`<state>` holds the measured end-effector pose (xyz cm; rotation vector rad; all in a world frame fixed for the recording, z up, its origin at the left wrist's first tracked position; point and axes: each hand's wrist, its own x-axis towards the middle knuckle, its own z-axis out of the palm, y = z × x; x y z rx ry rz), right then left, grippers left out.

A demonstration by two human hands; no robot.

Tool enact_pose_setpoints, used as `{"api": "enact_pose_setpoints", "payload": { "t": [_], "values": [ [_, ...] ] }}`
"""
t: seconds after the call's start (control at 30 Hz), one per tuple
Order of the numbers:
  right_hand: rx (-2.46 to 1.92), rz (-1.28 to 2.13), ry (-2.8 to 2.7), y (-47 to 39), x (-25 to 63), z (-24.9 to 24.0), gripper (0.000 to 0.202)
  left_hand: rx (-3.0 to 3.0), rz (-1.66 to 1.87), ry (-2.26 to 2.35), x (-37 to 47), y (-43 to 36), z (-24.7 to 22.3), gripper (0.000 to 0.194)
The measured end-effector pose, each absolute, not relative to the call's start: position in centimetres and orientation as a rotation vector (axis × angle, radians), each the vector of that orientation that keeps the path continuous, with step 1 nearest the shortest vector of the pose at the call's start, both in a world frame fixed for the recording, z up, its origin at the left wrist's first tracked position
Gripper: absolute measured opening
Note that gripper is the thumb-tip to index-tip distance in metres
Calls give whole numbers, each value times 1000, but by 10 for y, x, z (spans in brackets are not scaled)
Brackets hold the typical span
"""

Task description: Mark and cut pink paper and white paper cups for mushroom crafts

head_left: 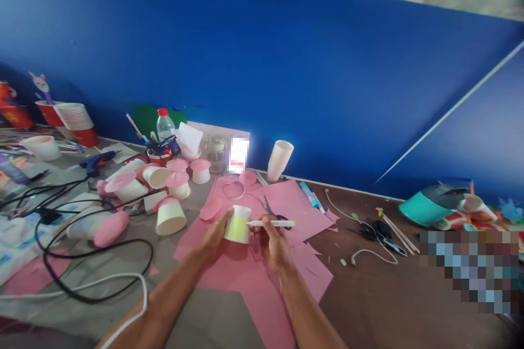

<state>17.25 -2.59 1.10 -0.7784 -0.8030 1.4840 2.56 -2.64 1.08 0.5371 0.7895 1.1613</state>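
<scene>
A white paper cup (238, 224) with a band of yellow-green colour round its side is held in my left hand (216, 232), the fingers wrapped at its left edge. My right hand (275, 242) pinches a white marker (275, 223) with a yellow end, its tip touching or very close to the coloured side of the cup. Both hands are above pink paper sheets (229, 267). Just behind them lie dark scissors (272, 212) and a clear ring (233, 190) on the pink paper.
Several paper cups with pink tops (171, 215) crowd the left side, near black cables (94, 300) and a blue glue gun (98, 162). A stack of white cups (280, 161) stands by the blue partition (262, 76). White earphones (374, 253) lie at right.
</scene>
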Motion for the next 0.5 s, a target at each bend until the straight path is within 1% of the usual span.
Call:
{"api": "enact_pose_setpoints", "payload": {
  "t": [0.13, 0.37, 0.5],
  "values": [
    [-771, 1496, -808, -26, 173, 11, 36, 533, 1155, 843, 27, -27, 13, 41],
    [-759, 1488, -792, -25, 172, 10, 35, 556, 1165, 847, 24, -23, 0, 45],
    [-764, 1489, -790, -25, 172, 10, 33, 571, 1180, 830, 22, -24, -3, 42]
  ]
}}
